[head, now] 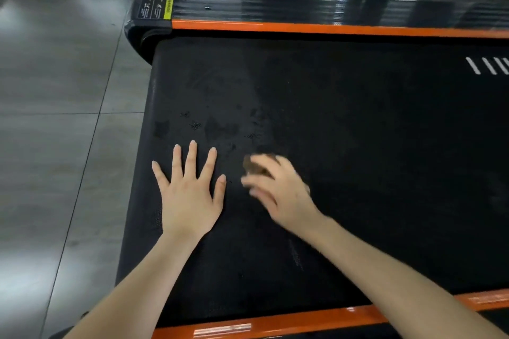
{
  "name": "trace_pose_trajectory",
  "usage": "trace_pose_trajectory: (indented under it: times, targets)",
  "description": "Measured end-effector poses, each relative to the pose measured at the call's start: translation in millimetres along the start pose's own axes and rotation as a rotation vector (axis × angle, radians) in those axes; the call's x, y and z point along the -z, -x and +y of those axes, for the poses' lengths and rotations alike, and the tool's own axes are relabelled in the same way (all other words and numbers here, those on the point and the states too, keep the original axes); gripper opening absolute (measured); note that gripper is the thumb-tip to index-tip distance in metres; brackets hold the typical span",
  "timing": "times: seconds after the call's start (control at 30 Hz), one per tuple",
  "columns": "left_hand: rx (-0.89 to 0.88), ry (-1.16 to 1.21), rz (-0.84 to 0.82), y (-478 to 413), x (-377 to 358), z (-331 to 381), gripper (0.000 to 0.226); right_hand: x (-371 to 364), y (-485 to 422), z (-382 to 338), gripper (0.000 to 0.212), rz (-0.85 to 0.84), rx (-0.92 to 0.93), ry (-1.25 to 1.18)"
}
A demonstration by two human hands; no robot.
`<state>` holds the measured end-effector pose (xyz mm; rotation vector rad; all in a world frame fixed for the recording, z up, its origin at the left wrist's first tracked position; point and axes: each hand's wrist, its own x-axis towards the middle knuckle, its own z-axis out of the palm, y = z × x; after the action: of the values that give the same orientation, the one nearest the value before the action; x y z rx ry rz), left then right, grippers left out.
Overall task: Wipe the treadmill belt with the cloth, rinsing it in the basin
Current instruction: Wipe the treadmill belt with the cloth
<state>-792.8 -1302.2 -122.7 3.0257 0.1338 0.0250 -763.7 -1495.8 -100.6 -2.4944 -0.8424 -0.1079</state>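
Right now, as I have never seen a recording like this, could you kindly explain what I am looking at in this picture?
There is no robot here. A person wears a camera on the head, so this single picture looks forward and down at their own two bare arms. The big black surface is a treadmill belt, framed by orange rails and standing on a grey tiled floor. The left hand lies flat on the belt with fingers spread, holding nothing. The right hand, somewhat blurred, grips a small brown cloth against the belt. Darker patches, possibly damp, show beyond the hands. A yellow label sits at the far corner, and white stripes mark the belt's right edge. No basin is in view.
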Motion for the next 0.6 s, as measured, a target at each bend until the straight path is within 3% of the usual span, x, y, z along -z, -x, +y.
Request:
trace_pose_trajectory:
  times: [0.1,0.2,0.33,0.43,0.6]
  targets:
    - [0.0,-0.003,0.002,1,-1,0,0.057,5,40,-11,0.022,-0.136,0.162,-0.051]
    - [-0.001,0.0,0.001,0,0,0,0.057,-1,-3,11,0.019,-0.087,0.267,0.005]
    - [0.002,0.008,0.013,0,-1,0,0.057,-25,-123,52,0.021,0.122,0.027,0.075]
    - [0.005,0.012,0.028,-1,-1,-1,0.057,-34,-174,63,0.018,0.179,-0.161,0.081]
    - [0.007,0.009,0.008,-2,-1,0,0.057,-24,-117,35,0.022,0.116,-0.051,0.051]
